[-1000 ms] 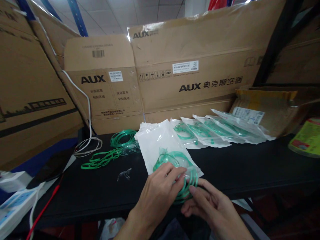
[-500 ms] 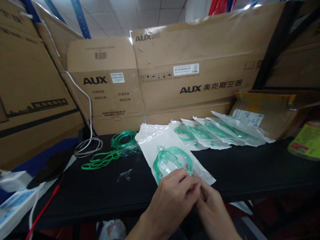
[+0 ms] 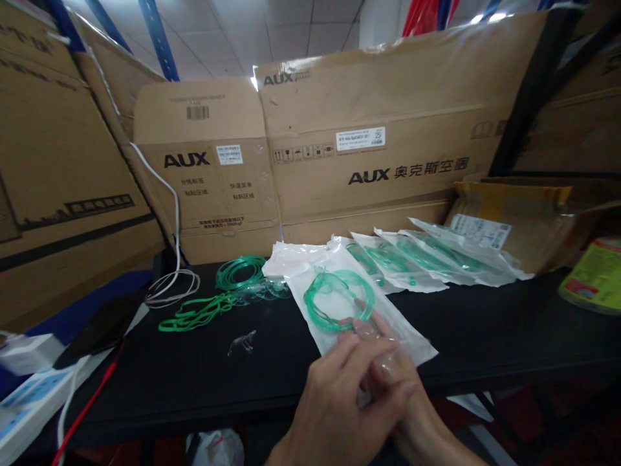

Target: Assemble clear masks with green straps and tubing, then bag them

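My left hand (image 3: 342, 391) is closed, its fingers and thumb wrapped over a clear plastic piece (image 3: 387, 364). From the right, my right hand (image 3: 412, 388) cups the same piece; its fingertips reach the near edge of a coil of green tubing (image 3: 339, 299). What exactly the clear piece is, I cannot make out, as the fingers cover much of it. Under the coil lies a white pouch (image 3: 412, 346), tilted toward me. Left of it rest another coil of green tubing (image 3: 239, 272), green straps (image 3: 196, 312) and clear plastic parts (image 3: 262, 292).
Several white pouches with green tubing (image 3: 388, 255) overlap along the back. A small clear piece (image 3: 241, 343) lies on the black table (image 3: 184, 382). Cardboard (image 3: 315, 194) walls the back. A power strip (image 3: 29, 401), cables and a tape roll (image 3: 594, 275) flank the sides.
The green coil now shows more fully. The white pouch under it has shifted right and toward me, showing other pouches behind it. My hands have moved slightly right and down, with the fingers loosened.
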`<state>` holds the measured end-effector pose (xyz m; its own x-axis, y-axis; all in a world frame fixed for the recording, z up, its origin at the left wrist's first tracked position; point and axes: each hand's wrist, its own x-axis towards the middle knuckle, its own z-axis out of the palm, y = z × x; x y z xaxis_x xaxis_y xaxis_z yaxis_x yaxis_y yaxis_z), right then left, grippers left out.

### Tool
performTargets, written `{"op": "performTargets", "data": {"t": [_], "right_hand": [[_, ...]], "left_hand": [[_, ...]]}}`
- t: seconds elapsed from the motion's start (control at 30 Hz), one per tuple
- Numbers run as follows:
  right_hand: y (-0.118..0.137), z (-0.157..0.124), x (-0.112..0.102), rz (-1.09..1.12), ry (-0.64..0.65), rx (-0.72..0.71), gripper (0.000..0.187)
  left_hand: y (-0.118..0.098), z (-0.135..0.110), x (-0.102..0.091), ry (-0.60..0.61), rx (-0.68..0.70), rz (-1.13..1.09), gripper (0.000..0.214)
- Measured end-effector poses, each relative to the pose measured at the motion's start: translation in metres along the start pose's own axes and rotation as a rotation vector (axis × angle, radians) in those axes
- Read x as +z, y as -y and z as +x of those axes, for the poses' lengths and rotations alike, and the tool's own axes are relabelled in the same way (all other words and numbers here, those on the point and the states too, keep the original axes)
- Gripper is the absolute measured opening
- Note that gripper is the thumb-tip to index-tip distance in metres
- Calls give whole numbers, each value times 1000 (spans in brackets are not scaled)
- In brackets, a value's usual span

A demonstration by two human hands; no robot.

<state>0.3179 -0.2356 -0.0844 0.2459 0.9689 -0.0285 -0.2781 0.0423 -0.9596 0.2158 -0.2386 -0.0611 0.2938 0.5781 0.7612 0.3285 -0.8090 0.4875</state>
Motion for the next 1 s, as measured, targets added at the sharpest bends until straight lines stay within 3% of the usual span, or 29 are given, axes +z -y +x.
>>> {"op": "performTargets", "data": {"t": [0.1,0.2,0.27,0.33,0.43,0.57,0.73,0.87,0.93,1.0], "right_hand": [[18,6,6,287,20,15,77],[21,12,9,446,-16,-1,77],[20,14,10,476,17,-10,71],[21,16,12,483,78,11,62],[24,18,15,473,139,64,46],[34,19,5,407,214,81,34],[30,10,-40,282,210,50,23],[26,7,-63,347,224,194,43],[33,9,-62,435,224,267,57],[42,15,-55,512,212,240,63]], "left_hand": [[25,-8,-20,-259,-358,-75,24],[49,-7,-33,-443,-670,-229,45],[55,-1,-35,-386,-812,-415,59],[52,5,-31,-229,-904,-636,61],[44,14,-22,-109,-949,-875,48],[47,24,-18,-214,-983,-935,39],[50,43,-31,-309,-948,-871,40],[44,59,-30,-300,-885,-892,39],[44,67,-22,-227,-853,-927,39],[48,75,-11,-101,-837,-957,41]]}}
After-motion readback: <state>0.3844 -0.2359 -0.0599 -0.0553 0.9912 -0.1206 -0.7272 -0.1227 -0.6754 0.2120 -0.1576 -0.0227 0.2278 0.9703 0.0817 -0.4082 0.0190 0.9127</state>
